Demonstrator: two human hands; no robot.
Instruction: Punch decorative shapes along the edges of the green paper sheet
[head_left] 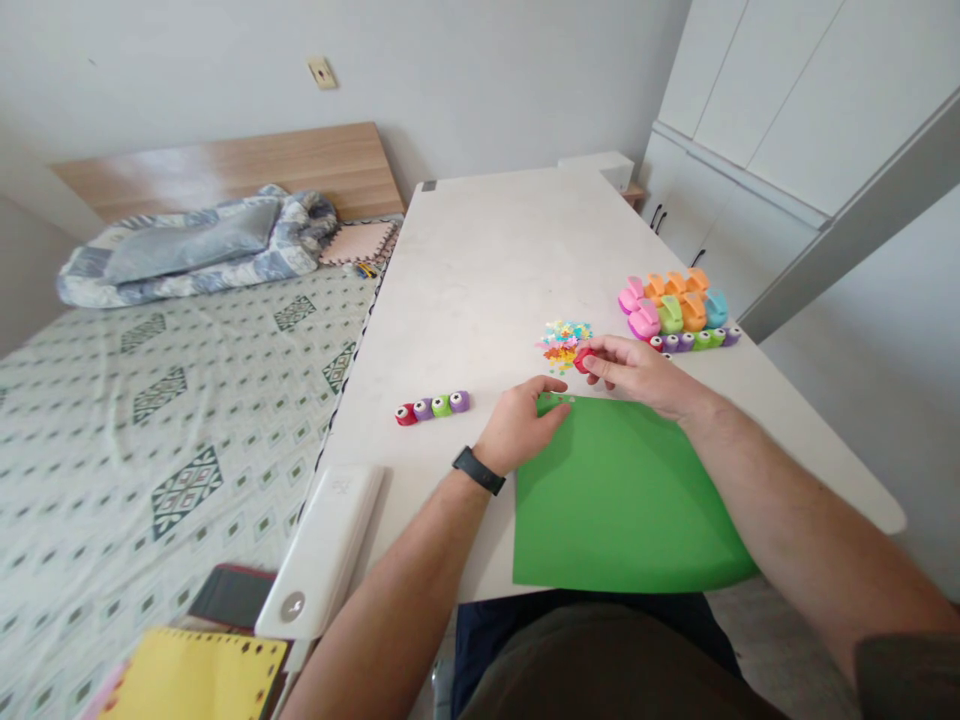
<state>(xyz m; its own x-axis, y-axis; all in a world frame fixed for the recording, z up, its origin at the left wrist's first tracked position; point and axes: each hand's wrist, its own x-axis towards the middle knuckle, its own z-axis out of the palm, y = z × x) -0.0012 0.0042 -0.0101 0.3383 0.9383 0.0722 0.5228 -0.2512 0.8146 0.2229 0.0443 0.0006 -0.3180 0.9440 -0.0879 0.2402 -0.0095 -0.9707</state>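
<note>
Right hand (600,363): closed on red punch (583,361)
Left hand (523,422): half open, empty
Green paper (615,490): few holes (572,399), we judge (mostly uncut)

Soft, even light brightens the room, whitening the table (465,260) — shadows are faint and loose-edged. A pale glare sits on the far-left headboard (255,165); the near shirt (637,670) sinks into darkness. Wide-angle stretch tilts the right-hand cabinet (802,110) — and the tiny paper shapes (564,340) look slightly soft.
</note>
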